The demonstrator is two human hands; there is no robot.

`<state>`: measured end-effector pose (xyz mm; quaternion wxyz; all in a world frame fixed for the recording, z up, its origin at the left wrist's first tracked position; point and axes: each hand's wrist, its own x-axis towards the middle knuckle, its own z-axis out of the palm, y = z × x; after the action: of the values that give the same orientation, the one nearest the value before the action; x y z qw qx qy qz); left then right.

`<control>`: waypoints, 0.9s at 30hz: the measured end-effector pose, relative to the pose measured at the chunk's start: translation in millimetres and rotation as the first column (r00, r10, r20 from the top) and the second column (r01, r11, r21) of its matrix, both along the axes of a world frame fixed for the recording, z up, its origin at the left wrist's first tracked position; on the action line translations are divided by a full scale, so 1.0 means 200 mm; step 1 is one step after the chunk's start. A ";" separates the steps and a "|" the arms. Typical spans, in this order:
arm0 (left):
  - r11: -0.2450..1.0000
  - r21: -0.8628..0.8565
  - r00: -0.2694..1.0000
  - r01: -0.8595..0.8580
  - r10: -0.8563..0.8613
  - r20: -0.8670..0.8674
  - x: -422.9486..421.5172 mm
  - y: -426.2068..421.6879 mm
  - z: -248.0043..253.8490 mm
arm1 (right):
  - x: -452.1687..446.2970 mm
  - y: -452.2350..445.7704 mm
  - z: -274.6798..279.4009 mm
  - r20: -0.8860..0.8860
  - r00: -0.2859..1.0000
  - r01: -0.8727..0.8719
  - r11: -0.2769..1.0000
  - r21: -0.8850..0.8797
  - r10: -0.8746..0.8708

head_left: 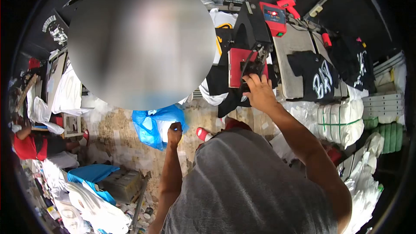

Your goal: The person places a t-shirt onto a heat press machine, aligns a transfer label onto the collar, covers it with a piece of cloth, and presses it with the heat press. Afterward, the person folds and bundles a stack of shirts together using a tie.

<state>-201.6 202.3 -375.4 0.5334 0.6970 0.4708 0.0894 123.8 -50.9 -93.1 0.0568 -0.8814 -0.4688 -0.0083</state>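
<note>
My right hand (pixel 261 94) reaches forward to the heat press, its fingers curled over the black handle at the front of the red upper plate (pixel 236 63). Black fabric (pixel 229 103) hangs from below the press. My left hand (pixel 174 135) hangs low in a closed fist, with something small and pale at its fingers that I cannot make out. Behind that hand, a blue plastic bag (pixel 145 128) with white contents rests on the floor. A red control box (pixel 274 19) with a lit display is beside the press arm (pixel 251 28).
Right of the press, a black printed T-shirt (pixel 313 74) lies on a grey board (pixel 291 43). Wrapped white bundles (pixel 340 121) are stacked at right. A cardboard box (pixel 123 185) and white garments (pixel 97 206) occupy the lower left. Another person in red (pixel 30 145) is at far left.
</note>
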 end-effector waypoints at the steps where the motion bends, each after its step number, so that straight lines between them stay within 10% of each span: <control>1: 1.000 -0.011 1.000 -0.019 0.019 -0.004 0.02 -0.01 0.07 | 0.00 0.00 0.01 -0.002 1.000 -0.004 1.000 -0.009 0.004; 8: 0.973 0.201 0.994 0.111 -0.107 -0.031 -0.31 -0.15 -0.31 | -0.01 0.02 0.01 -0.008 1.000 0.007 1.000 0.022 -0.007; 9: 0.717 0.545 0.899 0.435 -0.374 -0.226 -0.42 -0.15 -0.53 | -0.02 0.03 0.01 -0.017 1.000 0.024 1.000 -0.004 -0.024; 15: 0.979 -0.089 0.865 0.186 -0.206 -0.457 -0.75 -0.47 -0.40 | -0.03 0.04 0.01 -0.008 1.000 0.004 1.000 0.005 -0.004; 25: 0.991 -0.130 0.913 0.026 -0.076 -0.400 -0.71 -0.39 -0.50 | -0.02 0.04 0.00 0.011 1.000 -0.005 1.000 0.026 0.005; 27: 0.940 0.127 0.886 0.316 -0.245 -0.395 -0.70 -0.30 -0.83 | -0.02 0.04 -0.01 0.008 1.000 -0.006 0.999 0.033 0.005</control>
<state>-341.7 142.8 -540.7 0.3733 0.8092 0.4467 -0.0793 119.8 -43.7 -95.1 0.0697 -0.8791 -0.4712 -0.0195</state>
